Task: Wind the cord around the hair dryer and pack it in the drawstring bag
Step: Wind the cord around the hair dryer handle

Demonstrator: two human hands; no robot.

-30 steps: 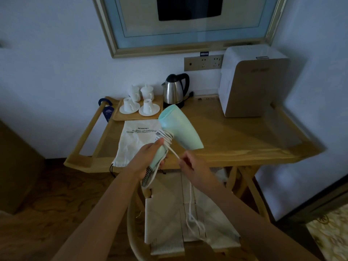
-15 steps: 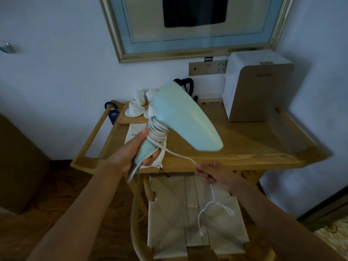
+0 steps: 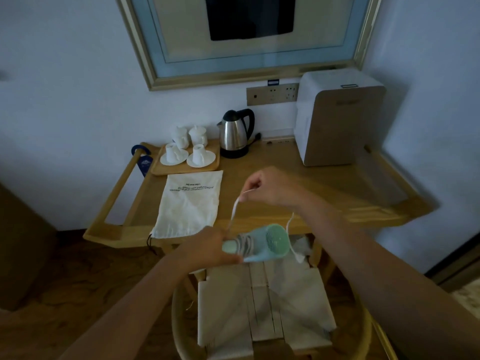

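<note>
The left hand [image 3: 207, 249] grips the dryer [image 3: 259, 244] by its handle, steadying it for winding. At its 1 o'clock, the right hand [image 3: 267, 188] pinches the cord [image 3: 235, 206] taut, probably mid-loop. The bag [image 3: 189, 203] lies flat at 11 o'clock.

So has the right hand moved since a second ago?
Yes. The right hand, pinching the cord, has risen from below the table's front edge to above the tabletop.

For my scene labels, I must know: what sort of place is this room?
Most likely a hotel guest room. A wooden table carries an electric kettle, a tray of white cups and a small white fridge-like box, under a framed picture.
</note>
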